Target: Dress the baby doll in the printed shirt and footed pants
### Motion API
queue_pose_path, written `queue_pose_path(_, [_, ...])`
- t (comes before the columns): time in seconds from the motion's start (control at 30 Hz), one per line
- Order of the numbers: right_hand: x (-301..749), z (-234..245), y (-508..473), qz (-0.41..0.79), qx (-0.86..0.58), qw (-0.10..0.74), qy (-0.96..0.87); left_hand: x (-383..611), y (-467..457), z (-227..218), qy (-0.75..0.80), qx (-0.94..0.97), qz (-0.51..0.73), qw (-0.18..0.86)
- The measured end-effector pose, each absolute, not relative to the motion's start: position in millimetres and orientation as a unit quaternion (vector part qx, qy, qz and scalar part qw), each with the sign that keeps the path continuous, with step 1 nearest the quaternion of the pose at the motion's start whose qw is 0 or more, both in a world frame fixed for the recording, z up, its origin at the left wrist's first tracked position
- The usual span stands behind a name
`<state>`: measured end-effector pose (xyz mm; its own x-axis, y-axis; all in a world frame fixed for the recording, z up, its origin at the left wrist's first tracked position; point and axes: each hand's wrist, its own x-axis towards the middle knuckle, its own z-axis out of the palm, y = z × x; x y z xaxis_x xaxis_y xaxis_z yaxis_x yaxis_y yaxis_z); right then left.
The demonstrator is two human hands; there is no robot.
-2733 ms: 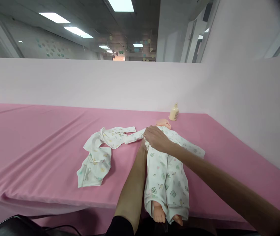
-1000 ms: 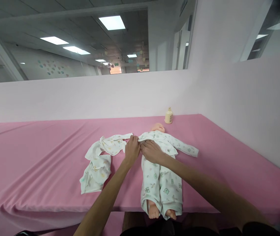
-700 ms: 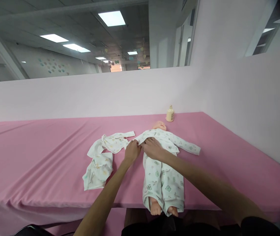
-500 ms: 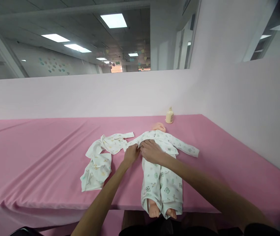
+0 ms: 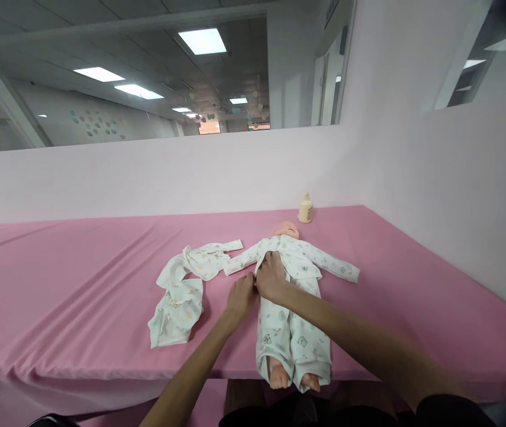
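Observation:
A baby doll (image 5: 287, 229) lies on its back, head away from me and bare feet at the near edge. It wears a white printed baby shirt (image 5: 304, 261) with sleeves spread sideways, and matching baby pants (image 5: 308, 332). My left hand (image 5: 241, 295) is closed at the shirt's lower left side, fingertips pinching its edge. Right against it, my right hand (image 5: 272, 277) is closed on the shirt over the belly, its wrist crossing the doll's waist. My fingers hide the exact bit of cloth between them.
A second set of printed baby clothes (image 5: 182, 302) lies crumpled left of the doll, near its sleeve. A cream pump bottle (image 5: 306, 209) stands beyond the head by the wall. The pink sheet (image 5: 79, 284) has folds on the left and hangs over the near edge.
Both hands have moved slightly down toward me along the shirt's left side. My right hand has gone from flatter fingers to a closed grip. The doll and loose clothes stay put.

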<state>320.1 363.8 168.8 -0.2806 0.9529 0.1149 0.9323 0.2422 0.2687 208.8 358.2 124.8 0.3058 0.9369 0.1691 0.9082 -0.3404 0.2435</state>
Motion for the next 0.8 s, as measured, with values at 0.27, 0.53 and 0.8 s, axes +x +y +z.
queue_pose_path(0.27, [333, 164, 347, 0.132, 0.577, -0.055, 0.804, 212, 371, 114, 0.590, 0.736, 0.256, 0.213])
queue_pose_path(0.53, [429, 139, 310, 0.192, 0.594, -0.292, 0.725, 217, 380, 98, 0.591, 0.728, 0.246, 0.246])
queue_pose_path(0.8, [489, 85, 318, 0.104, 0.665, -0.347, 0.653, 214, 377, 101, 0.561, 0.710, 0.267, 0.333])
